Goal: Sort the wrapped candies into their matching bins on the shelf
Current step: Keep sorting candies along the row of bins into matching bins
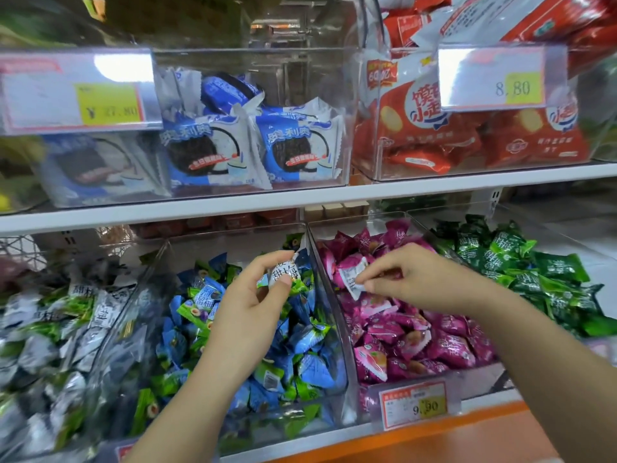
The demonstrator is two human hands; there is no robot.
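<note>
Lower shelf [233, 213]: clear bins side by side, each filled with wrapped candies.

Left hand [253, 302]: above the rear right corner of the blue-and-green candy bin [217, 227], fingers curled. Pinches a white-wrapped candy [283, 271] with black characters between thumb and fingertips, held clear of the blue-and-green candies [310, 365].

Right hand [410, 275]: over the rear left part of the pink candy bin [477, 382], fingers curled. Pinches a second white-wrapped candy [351, 278] by its edge between thumb and forefinger, low over the pink candies [447, 349]. Contact with them cannot be told.

Just beside the pink bin, toward the shelf's right end: dark green candies [554, 272]. At the shelf's left end: white, grey and green wrappers [40, 329], blurred.

On the pink bin's front wall: price tag [414, 406] reading 9.90.

Upper shelf: blue-and-white sandwich-biscuit packs [203, 152] in a clear bin, red biscuit packs [430, 135] in the next bin to the right.
</note>
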